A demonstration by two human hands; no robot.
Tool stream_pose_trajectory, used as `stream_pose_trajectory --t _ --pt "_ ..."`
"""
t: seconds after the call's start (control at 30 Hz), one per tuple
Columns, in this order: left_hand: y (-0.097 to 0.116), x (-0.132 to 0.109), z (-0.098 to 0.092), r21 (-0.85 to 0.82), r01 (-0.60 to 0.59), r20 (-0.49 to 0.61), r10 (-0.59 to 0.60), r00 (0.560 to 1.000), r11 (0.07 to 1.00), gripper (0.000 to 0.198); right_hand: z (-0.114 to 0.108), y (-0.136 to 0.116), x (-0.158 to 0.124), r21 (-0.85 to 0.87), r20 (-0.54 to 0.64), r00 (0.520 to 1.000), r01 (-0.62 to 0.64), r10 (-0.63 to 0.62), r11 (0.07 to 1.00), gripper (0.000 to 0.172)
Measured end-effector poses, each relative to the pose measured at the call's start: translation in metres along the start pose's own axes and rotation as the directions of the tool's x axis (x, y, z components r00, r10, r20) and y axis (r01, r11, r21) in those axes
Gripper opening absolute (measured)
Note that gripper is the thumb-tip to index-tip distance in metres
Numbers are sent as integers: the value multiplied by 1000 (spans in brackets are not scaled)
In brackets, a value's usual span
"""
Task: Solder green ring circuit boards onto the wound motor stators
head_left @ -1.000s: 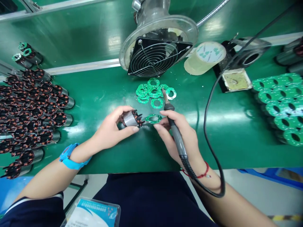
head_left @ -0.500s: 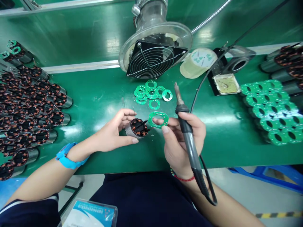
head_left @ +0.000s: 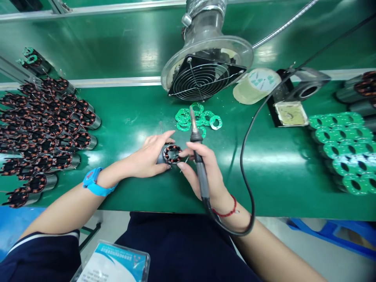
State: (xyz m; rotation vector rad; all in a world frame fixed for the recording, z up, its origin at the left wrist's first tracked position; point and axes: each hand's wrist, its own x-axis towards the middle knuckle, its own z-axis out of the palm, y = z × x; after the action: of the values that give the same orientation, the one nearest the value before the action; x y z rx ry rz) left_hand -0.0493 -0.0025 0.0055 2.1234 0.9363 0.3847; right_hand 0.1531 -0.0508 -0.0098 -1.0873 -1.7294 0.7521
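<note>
A motor stator with copper windings and a metal shell lies on the green bench, its open wound end turned to the right. My left hand curls around its shell, thumb below and fingers above. In my right hand is a soldering iron, tip pointing away from me. The right thumb and forefinger reach the stator's wound end. A thin pale edge shows by these fingertips; I cannot make out whether it is the ring board. Just beyond the iron's tip lies a loose pile of green ring-shaped circuit boards.
Many wound stators crowd the left side. Stators topped with green boards stand in rows on the right. A fume extractor fan hangs at the back, beside a tape roll and an iron stand with sponge. The iron's cable loops rightward.
My right hand has moved left to the stator, bringing the iron along. The green ring board in its fingers no longer shows clearly. My left hand has closed further around the stator. The view has shifted slightly.
</note>
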Motion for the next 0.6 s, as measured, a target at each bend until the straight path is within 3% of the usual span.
stream_pose_trajectory --t 0.13,0.3,0.43,0.6 --pt "5 -2 -2 -9 73 -2 -73 997 997 87 -3 -1 -9 -182 -4 991 -131 133 975 56" --pt "5 -2 -2 117 50 -4 -50 999 992 76 -17 -6 -10 -240 121 924 -327 362 914 52" --pt "6 -3 -9 64 20 -41 -18 999 998 62 -34 -9 1 -271 158 926 -294 343 917 54" --pt "8 3 -14 18 92 -89 -90 992 996 12 -44 -15 18 -361 183 949 -177 255 916 50"
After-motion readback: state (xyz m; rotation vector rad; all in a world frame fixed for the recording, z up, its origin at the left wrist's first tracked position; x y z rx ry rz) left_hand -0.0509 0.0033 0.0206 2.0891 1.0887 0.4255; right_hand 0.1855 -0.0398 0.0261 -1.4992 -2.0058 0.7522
